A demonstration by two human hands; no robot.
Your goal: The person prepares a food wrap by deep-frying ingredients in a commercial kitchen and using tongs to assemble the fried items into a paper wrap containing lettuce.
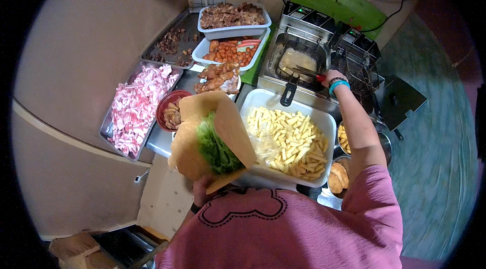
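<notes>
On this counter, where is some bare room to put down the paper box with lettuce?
Little room shows. The counter has a bare strip between the tray of pink meat and the white tub of fries, partly hidden by the paper box in the left hand. The back is crowded with trays. The right hand is over the fryer.

The brown paper box [223, 122] in the left hand [201, 188] has bright green lettuce [215, 147] in it, and the right hand [331, 76] (turquoise wristband [338, 86] plus a dark beaded one) holds red-handled tongs [310, 74] over the pale yellow stuff in the black fryer basket [298, 59]. Next to it there's a white tub [263, 98] of yellow fries [291, 140], a steel tray [109, 122] of pink-and-white meat strips [135, 107], orange-red sausages [230, 52] and a pink shirt [304, 228] with a black outline pattern.
</notes>
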